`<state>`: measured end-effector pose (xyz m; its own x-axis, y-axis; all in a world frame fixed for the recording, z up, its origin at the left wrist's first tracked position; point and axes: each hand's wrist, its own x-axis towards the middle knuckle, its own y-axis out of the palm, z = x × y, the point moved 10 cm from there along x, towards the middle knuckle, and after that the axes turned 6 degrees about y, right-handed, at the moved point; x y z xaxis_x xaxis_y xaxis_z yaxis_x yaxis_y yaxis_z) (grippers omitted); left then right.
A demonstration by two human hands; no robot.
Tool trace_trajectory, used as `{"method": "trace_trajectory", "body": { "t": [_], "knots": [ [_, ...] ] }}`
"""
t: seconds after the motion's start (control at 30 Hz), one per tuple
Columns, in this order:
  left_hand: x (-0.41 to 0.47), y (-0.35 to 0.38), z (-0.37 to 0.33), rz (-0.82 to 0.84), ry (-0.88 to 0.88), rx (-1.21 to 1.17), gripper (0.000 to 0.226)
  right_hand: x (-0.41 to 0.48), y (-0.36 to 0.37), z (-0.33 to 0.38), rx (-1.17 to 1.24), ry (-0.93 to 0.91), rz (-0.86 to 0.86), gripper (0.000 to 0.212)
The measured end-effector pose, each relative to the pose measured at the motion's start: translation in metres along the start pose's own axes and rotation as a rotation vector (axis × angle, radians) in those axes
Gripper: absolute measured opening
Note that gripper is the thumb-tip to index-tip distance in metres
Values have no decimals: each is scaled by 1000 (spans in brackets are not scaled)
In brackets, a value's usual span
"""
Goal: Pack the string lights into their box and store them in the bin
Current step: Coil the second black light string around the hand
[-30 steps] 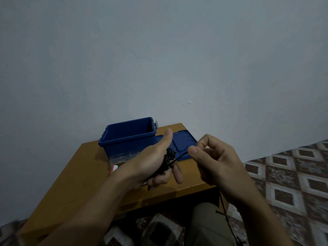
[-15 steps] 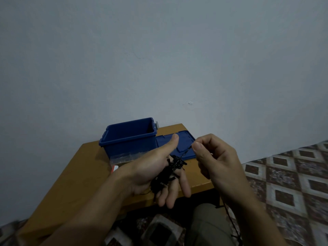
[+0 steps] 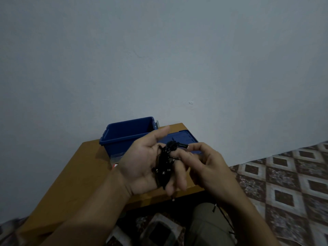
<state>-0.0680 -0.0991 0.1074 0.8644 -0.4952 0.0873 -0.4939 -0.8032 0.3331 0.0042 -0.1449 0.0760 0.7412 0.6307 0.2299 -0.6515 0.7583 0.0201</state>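
Observation:
A coil of black string lights (image 3: pixel 166 162) is wound around the fingers of my left hand (image 3: pixel 142 162), which is palm up with the thumb stretched out, above the table's front edge. My right hand (image 3: pixel 209 167) pinches the wire at the top of the coil, touching the left fingers. A loose length of wire (image 3: pixel 225 219) hangs under my right wrist, over my knee. The open blue bin (image 3: pixel 124 134) stands at the back of the wooden table (image 3: pixel 85 174). A clear package with a red patch (image 3: pixel 116 159), perhaps the box, shows in front of the bin, mostly hidden by my left hand.
The bin's blue lid (image 3: pixel 186 137) lies flat on the table to the right of the bin, partly behind my hands. A plain wall rises right behind the table. Patterned floor tiles (image 3: pixel 284 174) spread to the right, and my knee (image 3: pixel 205 222) is below the table edge.
My left hand has turned palm up and spread its fingers, so the coil shows. My right hand has moved in from the right to the top of the coil.

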Motion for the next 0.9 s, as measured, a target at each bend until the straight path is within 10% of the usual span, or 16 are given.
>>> {"method": "trace_trajectory", "body": {
  "t": [0.27,0.9],
  "knots": [
    [4,5,-22,-59,216,-113,63,-6,7,13,-126,-92,51,22],
    [1,-18,-51,-274,445,-125,97,-5,17,-3,-222,57,118,43]
  ]
}}
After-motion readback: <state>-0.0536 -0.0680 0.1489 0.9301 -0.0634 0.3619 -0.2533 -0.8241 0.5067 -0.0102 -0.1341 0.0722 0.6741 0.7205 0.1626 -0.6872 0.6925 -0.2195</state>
